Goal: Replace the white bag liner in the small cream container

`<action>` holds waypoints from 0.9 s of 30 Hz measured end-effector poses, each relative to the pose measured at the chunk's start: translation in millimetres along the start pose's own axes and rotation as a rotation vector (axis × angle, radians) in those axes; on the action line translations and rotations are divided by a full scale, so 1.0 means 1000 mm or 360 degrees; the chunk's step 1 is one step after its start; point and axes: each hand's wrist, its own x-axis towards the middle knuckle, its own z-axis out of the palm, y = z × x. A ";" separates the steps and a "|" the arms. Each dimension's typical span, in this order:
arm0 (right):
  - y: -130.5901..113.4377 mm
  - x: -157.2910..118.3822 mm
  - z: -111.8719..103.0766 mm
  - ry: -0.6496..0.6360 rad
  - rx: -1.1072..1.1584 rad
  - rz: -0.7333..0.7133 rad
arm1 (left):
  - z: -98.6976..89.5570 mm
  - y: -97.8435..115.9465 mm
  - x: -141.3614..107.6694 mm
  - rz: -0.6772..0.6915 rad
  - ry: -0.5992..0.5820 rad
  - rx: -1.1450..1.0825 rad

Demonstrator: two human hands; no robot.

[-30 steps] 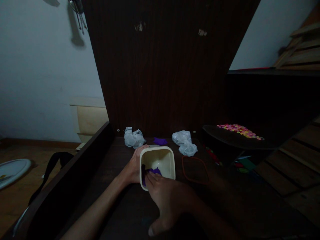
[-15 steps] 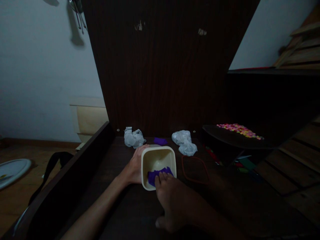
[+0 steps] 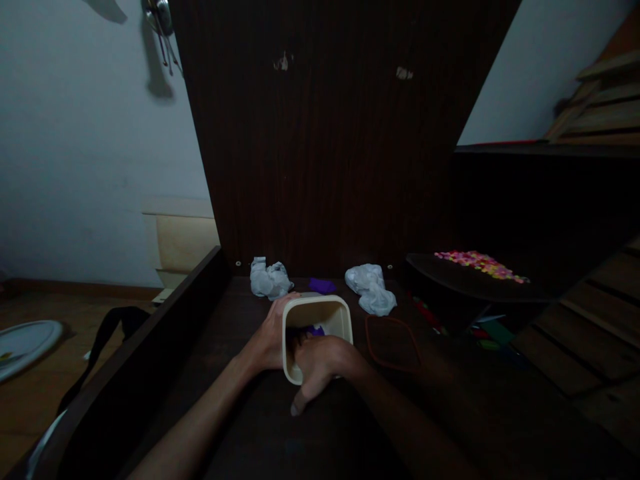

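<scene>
One bare left hand grips a cream, rounded-square plastic container over a dark brown wooden surface; the right hand reaches inside at crumpled purple cloth, its closure hidden. Steady outer support likely helps even pressure within.

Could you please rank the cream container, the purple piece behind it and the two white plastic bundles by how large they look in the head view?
1. Cream container
2. Left white bundle and right white bundle: close in size, so not ranked
3. Purple piece
</scene>
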 end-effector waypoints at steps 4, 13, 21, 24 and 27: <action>-0.003 -0.017 0.001 0.0153 -0.0010 -0.0149 | 0.000 -0.001 0.000 -0.0032 -0.0019 -0.0009; -0.031 -0.035 0.054 0.0677 0.0227 0.0265 | -0.004 0.001 0.002 0.0032 -0.0056 -0.0042; -0.011 -0.085 0.055 0.0663 0.0221 0.0024 | -0.004 0.006 0.004 0.0036 -0.0071 0.0003; -0.007 -0.075 0.040 0.0477 0.0230 0.0096 | -0.003 0.007 0.005 0.0052 -0.0074 -0.0006; -0.006 -0.052 0.024 0.0266 0.0157 0.0093 | -0.002 0.007 0.005 0.0066 -0.0074 -0.0025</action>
